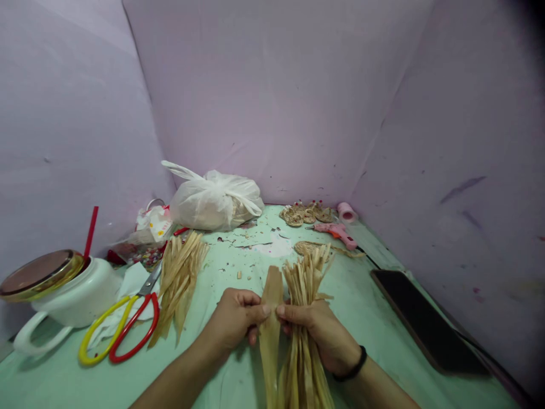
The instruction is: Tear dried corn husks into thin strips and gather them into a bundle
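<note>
A wide, flat strip of dried leaf [271, 335] stands between my two hands, pinched near its upper part. My left hand [238, 318] grips its left edge between thumb and fingers. With thumb and fingertips my right hand [319, 324] touches the strip's right edge, while its palm and fingers are wrapped round a bundle of dried leaf strips [303, 284]. The bundle's lower ends run down out of view. A second bundle of strips [181, 278] lies on the table to the left, beside scissors [128, 326] with one yellow and one red handle.
Left stands a white mug [89, 292] with a lid and red straw. A tied plastic bag [217, 199] sits at the back. Toward the right are braided coils [304, 214], a pink glue gun [336, 232], a pink roll [347, 212] and a phone [426, 318]. Walls [272, 102] enclose the table.
</note>
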Motion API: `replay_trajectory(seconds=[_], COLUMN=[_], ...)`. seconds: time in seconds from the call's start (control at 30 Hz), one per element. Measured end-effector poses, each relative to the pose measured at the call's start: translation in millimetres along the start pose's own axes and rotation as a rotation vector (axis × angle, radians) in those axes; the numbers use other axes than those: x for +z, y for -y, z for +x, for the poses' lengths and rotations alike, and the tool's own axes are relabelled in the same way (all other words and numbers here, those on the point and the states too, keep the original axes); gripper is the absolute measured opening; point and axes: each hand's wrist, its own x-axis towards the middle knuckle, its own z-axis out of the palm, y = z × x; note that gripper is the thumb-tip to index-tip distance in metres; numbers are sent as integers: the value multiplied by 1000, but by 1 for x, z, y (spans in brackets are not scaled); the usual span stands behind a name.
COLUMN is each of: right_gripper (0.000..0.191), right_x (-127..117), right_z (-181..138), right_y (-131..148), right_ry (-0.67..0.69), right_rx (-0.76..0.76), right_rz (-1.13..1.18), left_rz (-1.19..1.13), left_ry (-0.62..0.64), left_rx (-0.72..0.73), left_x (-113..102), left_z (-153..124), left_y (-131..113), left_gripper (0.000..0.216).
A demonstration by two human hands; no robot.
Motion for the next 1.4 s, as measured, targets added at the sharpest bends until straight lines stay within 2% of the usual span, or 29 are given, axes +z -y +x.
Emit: replay_trajectory(seconds=[0.1, 0.23, 0.37, 0.43, 0.53, 0.63, 0.83, 0.97, 1.1, 1.17, 1.23, 1.3, 1.4], right_gripper=[22, 23, 24, 25, 25, 24, 23, 23, 25, 26, 32, 40, 31], right_x=[-4, -7, -9, -10, -19, -35, -64, -78, -88, -83, -69, -48, -18], right_z=[2, 4, 5, 6, 9, 10, 1, -5, -8, -8, -7, -4, 1], right_y=[-2, -5, -2, 1, 11, 26, 56, 67, 73, 72, 64, 48, 19], right_ry=[37, 123, 225, 228, 184, 141, 152, 153, 176, 151, 79, 14, -53], right_rx=[81, 195, 193, 199, 213, 153, 41, -27, -73, -76, -66, -8, 20], right_rz=[113, 220, 381, 430, 497, 543, 452, 380, 331, 341, 364, 336, 186], left_rz=[-141, -236, -309, -340, -347, -356, -514, -615, -523, -444, -366, -313, -271], left_ry=[-28, 19, 113, 125, 64, -22, -88, -202, -286, -332, -324, -263, -185], left_rx=[-71, -81, -47, -61, -106, -95, -89, -24, 3, 38, 55, 27, -10], left_x=[-3, -5, -10, -14, -20, -29, -52, -72, -89, -86, -73, -52, -16], left_z=[2, 2, 4, 6, 7, 8, 7, 7, 6, 4, 2, 0, -3], left_y=[0, 2, 3, 3, 2, -2, -16, -25, -32, -33, -30, -25, -12], left_gripper=[26, 25, 20, 19, 18, 17, 14, 11, 11, 10, 7, 9, 15])
